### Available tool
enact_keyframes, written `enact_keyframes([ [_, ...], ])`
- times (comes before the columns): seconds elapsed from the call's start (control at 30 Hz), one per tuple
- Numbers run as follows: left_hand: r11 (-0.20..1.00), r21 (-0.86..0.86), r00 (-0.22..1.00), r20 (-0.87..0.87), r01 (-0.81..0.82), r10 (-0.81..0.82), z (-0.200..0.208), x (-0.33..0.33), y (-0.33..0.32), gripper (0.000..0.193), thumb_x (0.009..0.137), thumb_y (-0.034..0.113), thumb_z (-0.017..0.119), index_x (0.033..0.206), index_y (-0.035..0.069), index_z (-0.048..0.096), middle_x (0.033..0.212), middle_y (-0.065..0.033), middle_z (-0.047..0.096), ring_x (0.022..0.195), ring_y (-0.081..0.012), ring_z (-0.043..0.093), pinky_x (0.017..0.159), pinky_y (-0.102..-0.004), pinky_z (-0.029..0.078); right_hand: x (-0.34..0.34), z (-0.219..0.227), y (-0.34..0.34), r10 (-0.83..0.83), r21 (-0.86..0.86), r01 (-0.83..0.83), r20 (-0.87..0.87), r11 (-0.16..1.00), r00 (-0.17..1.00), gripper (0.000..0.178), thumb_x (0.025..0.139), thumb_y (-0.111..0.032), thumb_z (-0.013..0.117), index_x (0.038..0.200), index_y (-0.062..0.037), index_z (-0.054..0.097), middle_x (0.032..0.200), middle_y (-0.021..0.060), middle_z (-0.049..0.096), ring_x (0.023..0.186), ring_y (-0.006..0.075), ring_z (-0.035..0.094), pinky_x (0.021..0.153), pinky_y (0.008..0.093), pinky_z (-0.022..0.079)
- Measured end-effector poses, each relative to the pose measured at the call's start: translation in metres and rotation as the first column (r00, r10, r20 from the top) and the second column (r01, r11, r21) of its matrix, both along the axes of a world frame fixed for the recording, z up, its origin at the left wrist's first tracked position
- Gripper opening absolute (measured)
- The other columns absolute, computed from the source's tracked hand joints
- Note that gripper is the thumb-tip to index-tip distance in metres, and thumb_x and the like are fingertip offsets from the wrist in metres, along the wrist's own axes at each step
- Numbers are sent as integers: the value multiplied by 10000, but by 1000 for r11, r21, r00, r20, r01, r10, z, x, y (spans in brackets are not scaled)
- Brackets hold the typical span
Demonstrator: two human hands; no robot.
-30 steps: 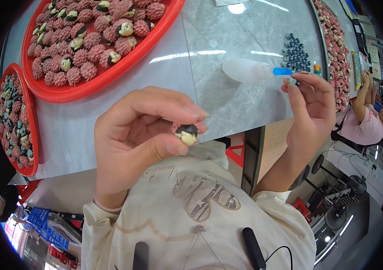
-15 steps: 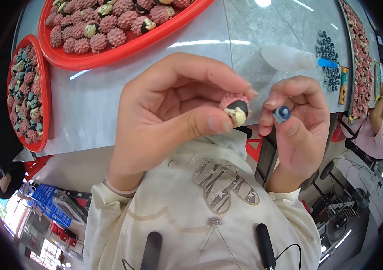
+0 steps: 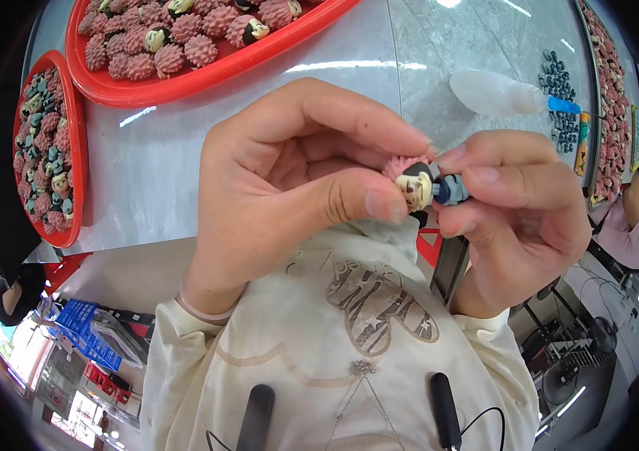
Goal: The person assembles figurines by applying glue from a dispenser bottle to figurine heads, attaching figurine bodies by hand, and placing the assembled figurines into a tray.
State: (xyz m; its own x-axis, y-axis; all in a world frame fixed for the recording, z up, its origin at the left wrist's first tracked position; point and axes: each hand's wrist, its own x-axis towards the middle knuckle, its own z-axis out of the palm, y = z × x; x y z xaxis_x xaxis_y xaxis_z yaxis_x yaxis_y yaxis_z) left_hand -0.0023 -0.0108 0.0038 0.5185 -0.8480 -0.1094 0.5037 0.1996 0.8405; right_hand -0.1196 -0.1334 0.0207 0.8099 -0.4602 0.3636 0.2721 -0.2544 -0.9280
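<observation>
Between the thumb and fingers of my left hand (image 3: 289,173) is a small figurine head (image 3: 415,185) with pink ridged hair, a black band and a cream face. My right hand (image 3: 518,184) pinches a small blue-grey figurine body (image 3: 451,190). The narrow end of the body meets the underside of the head, in front of my chest at the table's near edge. How deep it sits in the head is hidden. Beyond my right hand lies a white squeeze bottle (image 3: 493,93) with a blue tip.
A red tray (image 3: 206,84) of pink-haired heads stands at the far left. Left of it, another red tray (image 3: 73,150) holds mixed pink and blue-grey pieces. Several blue-grey bodies (image 3: 557,83) lie grouped behind the bottle. Farther right is a long tray of pink pieces (image 3: 611,98); a person's arm (image 3: 638,180) shows beside it.
My right hand has moved left and turned, bringing the figurine body against the head. The head has turned in my left fingers, so its face shows more.
</observation>
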Motion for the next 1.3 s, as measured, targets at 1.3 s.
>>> enact_keyframes([
  [1.3,894,-53,645,674,-445,361,32,72,66,260,690,6,654,935,-38,578,892,-111,585,765,-158,562,660,-257,456,10,-7,18,-159,-577,175,80,798,984,376,846,-387,494,932,-40,609,919,141,557,779,227,523,623,288,419],
])
